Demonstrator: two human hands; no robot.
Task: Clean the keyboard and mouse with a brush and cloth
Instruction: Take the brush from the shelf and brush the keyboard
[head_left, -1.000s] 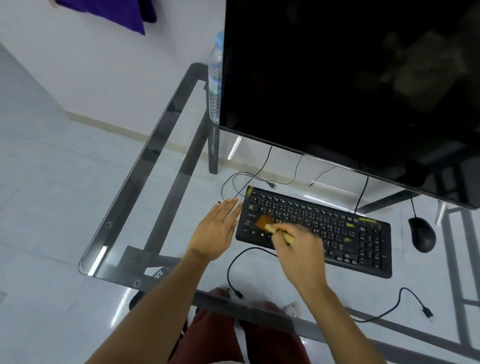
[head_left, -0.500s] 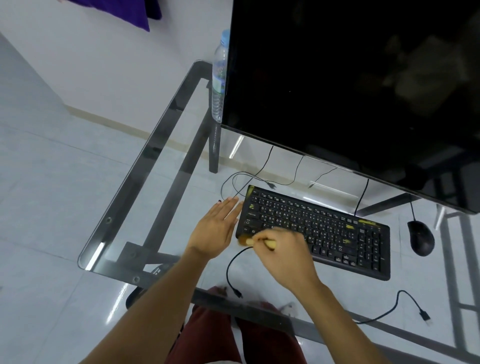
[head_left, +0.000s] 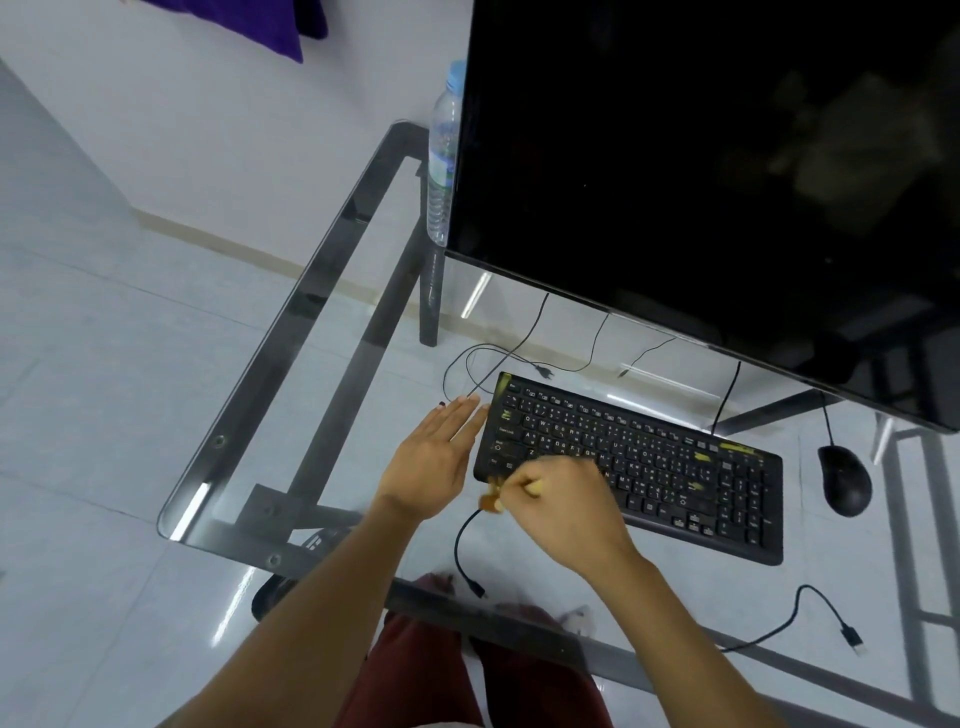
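A black keyboard (head_left: 649, 462) with yellow marks lies on the glass desk (head_left: 311, 395). My right hand (head_left: 566, 514) grips a small wooden brush (head_left: 498, 498); its brown bristles hang just off the keyboard's near left corner, blurred. My left hand (head_left: 436, 457) is flat with fingers together, its edge against the keyboard's left side. A black mouse (head_left: 844, 480) sits to the right of the keyboard. No cloth is in view.
A large dark monitor (head_left: 701, 182) stands behind the keyboard. A plastic water bottle (head_left: 444, 156) stands at its left edge. Loose black cables (head_left: 467, 551) lie in front of and behind the keyboard. The desk's front metal frame (head_left: 519, 623) runs above my knees.
My right hand swept the brush from the keys at the keyboard's left down and off its near left corner. My left hand stayed put.
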